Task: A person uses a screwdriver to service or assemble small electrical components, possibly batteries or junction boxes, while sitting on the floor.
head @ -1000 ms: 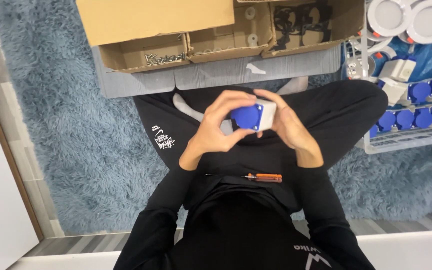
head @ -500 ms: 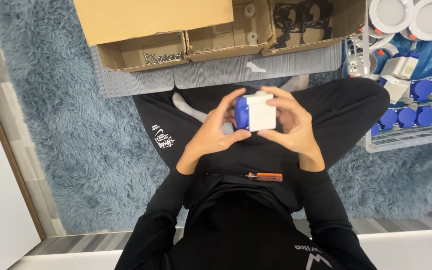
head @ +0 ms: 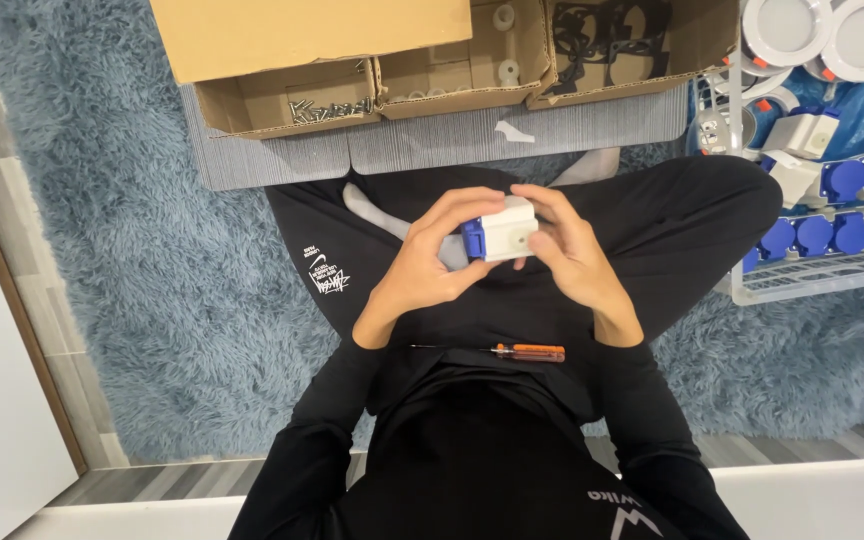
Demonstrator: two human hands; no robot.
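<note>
While sitting cross-legged on the fluffy blue rug (head: 162, 290), holding a small white box with a blue end (head: 499, 231) in the middle of the frame, above the lap. Pinched between both hands. Left hand (head: 430, 262) curled round the blue end, fingers over the top, thumb below. Right hand (head: 569, 255) wrapped on the white side, fingertips touching the box top. Just under the hands, resting on the black shirt, an orange-handled screwdriver (head: 517, 351). Up top, open cardboard boxes (head: 352, 60). Over at the right edge, a wire tray (head: 822, 275) with more blue-capped boxes (head: 837, 210).
</note>
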